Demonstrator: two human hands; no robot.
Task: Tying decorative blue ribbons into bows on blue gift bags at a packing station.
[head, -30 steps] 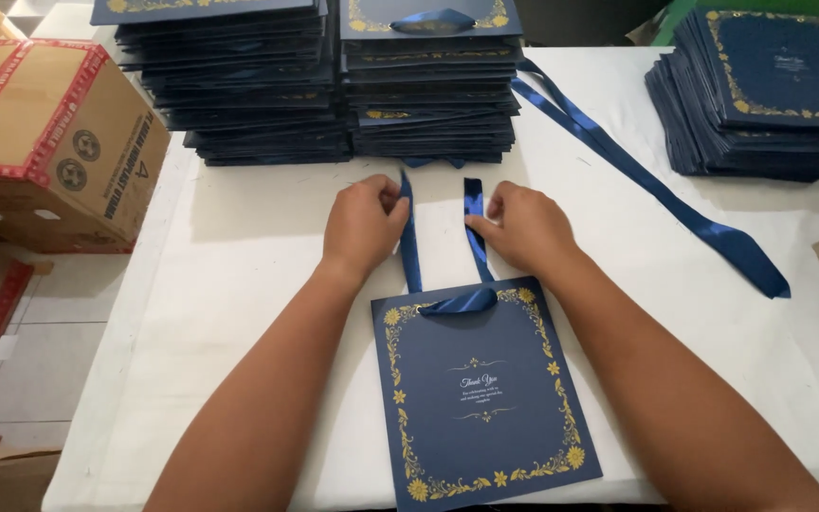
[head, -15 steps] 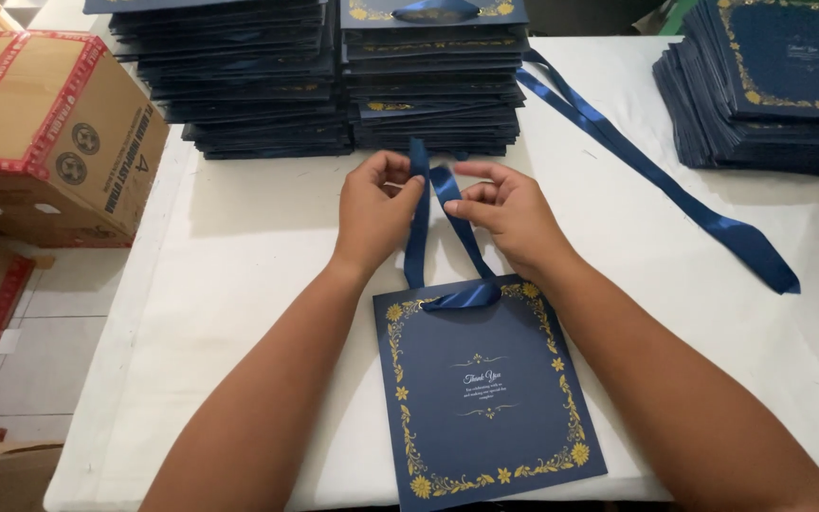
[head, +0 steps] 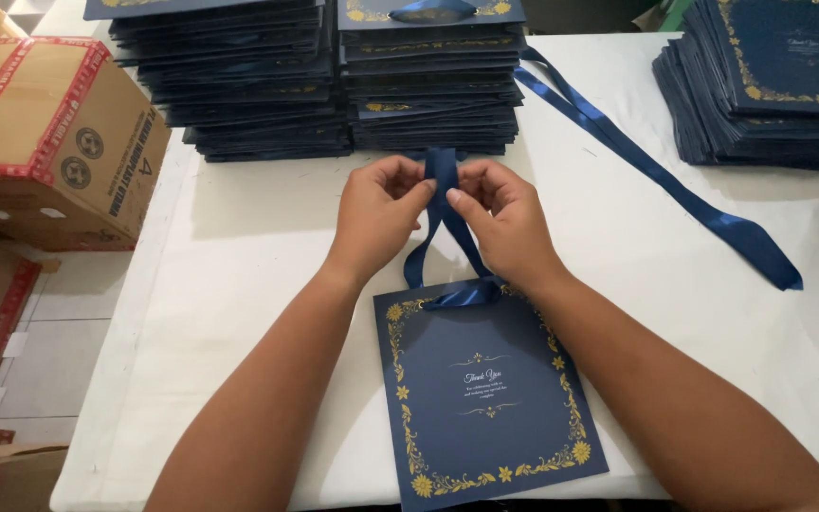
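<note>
A navy paper gift bag [head: 485,384] with a gold floral border is lying flat on the white table [head: 239,284], just below and between the person's wrists, its mouth pointing toward the hands. Beyond the fingers, two tall stacks of identical bags [head: 334,81] are standing, with a third stack [head: 770,81] sitting off to the right. A long loose ribbon [head: 656,171] is trailing across the table past the right hand, and a taped cardboard box [head: 49,133] is resting off the table's edge, beyond the left forearm. The bag's blue satin ribbon [head: 443,218] is rising from its top edge; the left hand [head: 376,213] and right hand [head: 500,218] are both pinching its two ends together above the bag, apparently crossing them for a knot.
</note>
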